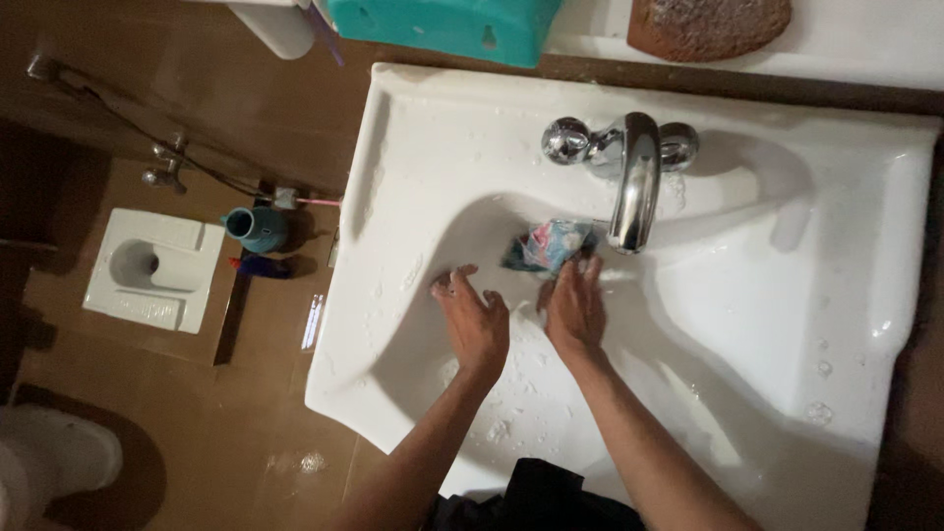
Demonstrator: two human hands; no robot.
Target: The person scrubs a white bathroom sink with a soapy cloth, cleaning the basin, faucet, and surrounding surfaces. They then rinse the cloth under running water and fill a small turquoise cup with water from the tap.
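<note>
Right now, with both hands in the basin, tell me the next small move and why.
Probably slide the right hand forward and close it on the patterned cloth under the chrome faucet. Its fingertips only meet the cloth's edge, and the left hand lies empty on the wet sink.

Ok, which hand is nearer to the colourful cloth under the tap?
Right. The right hand has its fingertips at the cloth, just below it. The left hand lies flat in the sink, further down and to the left, apart from it.

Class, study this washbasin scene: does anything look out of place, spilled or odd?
A crumpled patterned wrapper lies in the basin under the tap, beside the right hand. Water drops spatter the basin's front. Nothing looks broken.
</note>
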